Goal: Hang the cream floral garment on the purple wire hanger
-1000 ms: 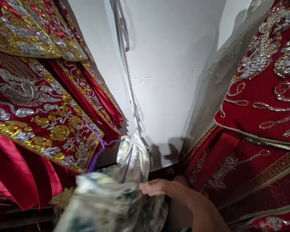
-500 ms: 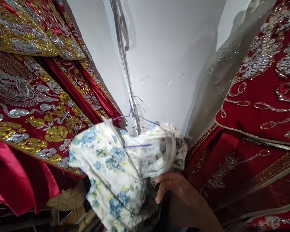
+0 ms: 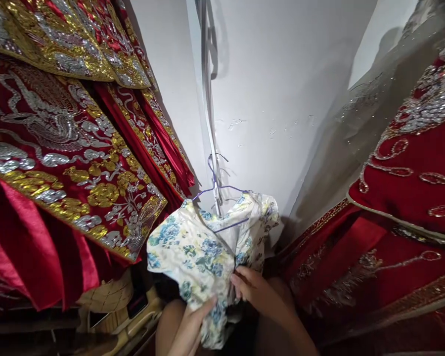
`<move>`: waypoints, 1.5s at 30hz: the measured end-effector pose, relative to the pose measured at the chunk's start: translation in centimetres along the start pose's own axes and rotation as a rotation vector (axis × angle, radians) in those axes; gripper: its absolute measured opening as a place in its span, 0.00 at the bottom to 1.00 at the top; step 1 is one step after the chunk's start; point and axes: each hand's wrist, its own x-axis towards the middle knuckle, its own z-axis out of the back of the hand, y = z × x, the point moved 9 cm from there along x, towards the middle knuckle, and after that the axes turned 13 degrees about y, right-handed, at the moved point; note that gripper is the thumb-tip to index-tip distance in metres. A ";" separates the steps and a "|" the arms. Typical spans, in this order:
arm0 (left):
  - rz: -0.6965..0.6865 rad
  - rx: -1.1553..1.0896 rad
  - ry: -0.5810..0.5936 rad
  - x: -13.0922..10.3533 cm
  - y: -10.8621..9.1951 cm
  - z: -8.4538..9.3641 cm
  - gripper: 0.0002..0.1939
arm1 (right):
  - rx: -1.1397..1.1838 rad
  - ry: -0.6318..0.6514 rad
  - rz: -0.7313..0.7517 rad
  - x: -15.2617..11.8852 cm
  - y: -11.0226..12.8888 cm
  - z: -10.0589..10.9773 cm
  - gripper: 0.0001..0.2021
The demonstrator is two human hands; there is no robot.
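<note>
A white blouse (image 3: 196, 247) with blue and yellow flowers hangs on a thin purple hanger (image 3: 213, 184). The hanger is hooked at the lower part of an upright metal strip (image 3: 207, 99). At the lower front of the blouse, my left hand (image 3: 193, 324) is closed on the cloth, its thumb on top and the other fingers hidden behind. My right hand (image 3: 254, 289) pinches the front opening's edge, to the right of and a little higher than the left. The blouse's lower end droops between and below my hands.
Red garments with gold and silver embroidery (image 3: 104, 193) hang on the left. Another beaded red garment (image 3: 411, 193) hangs on the right. Behind is a pale wall (image 3: 267, 89). A woven basket (image 3: 107, 295) and wooden pieces (image 3: 141, 321) lie low on the left.
My left hand has come into view and taken hold of the lower blouse. My right hand has moved onto the front edge. The folded-over right side of the blouse now hangs down.
</note>
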 end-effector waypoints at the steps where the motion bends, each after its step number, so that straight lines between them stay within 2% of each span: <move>1: 0.001 -0.031 0.003 0.2 0.1 -0.4 0.27 | -0.037 0.019 -0.003 0.4 -0.1 -0.7 0.17; 4: -0.014 -0.093 0.021 1.0 -0.1 -1.7 0.29 | -0.054 -0.027 0.008 1.0 -0.5 -1.4 0.18; 9: 0.038 -0.121 0.086 1.9 0.2 -2.7 0.22 | 0.123 -0.024 0.012 1.1 -1.6 -1.9 0.17; 14: 0.068 -0.131 0.125 2.9 1.0 -3.8 0.19 | 0.084 -0.163 -0.022 0.4 -2.2 -0.6 0.12; 18: 0.069 -0.121 0.134 3.8 1.3 -4.4 0.18 | 0.066 -0.190 -0.004 0.2 -2.4 0.2 0.16; 20: 0.042 -0.124 0.062 4.3 1.4 -3.1 0.18 | 0.146 -0.193 -0.018 0.1 -2.9 0.6 0.18; 23: -0.129 -0.109 -0.193 4.2 0.7 1.5 0.16 | 0.198 -0.207 -0.041 -0.2 -3.8 1.2 0.19; 26: -0.435 0.030 -0.525 1.6 -0.9 6.3 0.17 | 0.166 -0.179 -0.075 -0.3 -4.3 1.1 0.17; 27: -0.544 0.114 -0.614 0.2 -1.4 6.9 0.18 | 0.150 -0.164 -0.089 -0.2 -4.4 1.0 0.16; 28: -0.640 0.210 -0.665 -1.0 -1.9 6.8 0.19 | 0.132 -0.151 -0.098 -0.2 -4.3 0.8 0.15; 29: -0.707 0.316 -0.657 -1.8 -2.2 6.0 0.18 | 0.116 -0.141 -0.097 -0.1 -4.1 0.5 0.15; 30: -0.737 0.431 -0.578 -1.9 -2.4 4.4 0.17 | 0.109 -0.133 -0.083 0.0 -3.7 0.3 0.15; 33: -0.647 0.689 -0.171 0.1 -1.1 -2.0 0.18 | 0.154 -0.128 0.001 0.1 -2.3 -0.3 0.15; 35: -0.586 0.710 -0.058 1.5 -0.5 -4.7 0.17 | 0.186 -0.126 0.038 0.1 -1.6 -0.4 0.15; 38: -0.590 0.684 -0.056 3.4 -1.2 -6.5 0.07 | 0.187 -0.156 0.027 0.3 -1.0 0.7 0.14; 41: -0.615 0.778 0.052 4.5 -1.8 -7.8 0.11 | 0.184 -0.257 0.012 0.8 0.4 3.4 0.12; 43: -0.620 0.833 0.085 4.7 -1.6 -7.7 0.10 | 0.158 -0.329 0.040 1.4 2.6 5.5 0.11; 45: -0.607 0.853 0.065 4.7 -1.0 -6.8 0.10 | 0.125 -0.344 0.080 2.6 5.5 7.0 0.10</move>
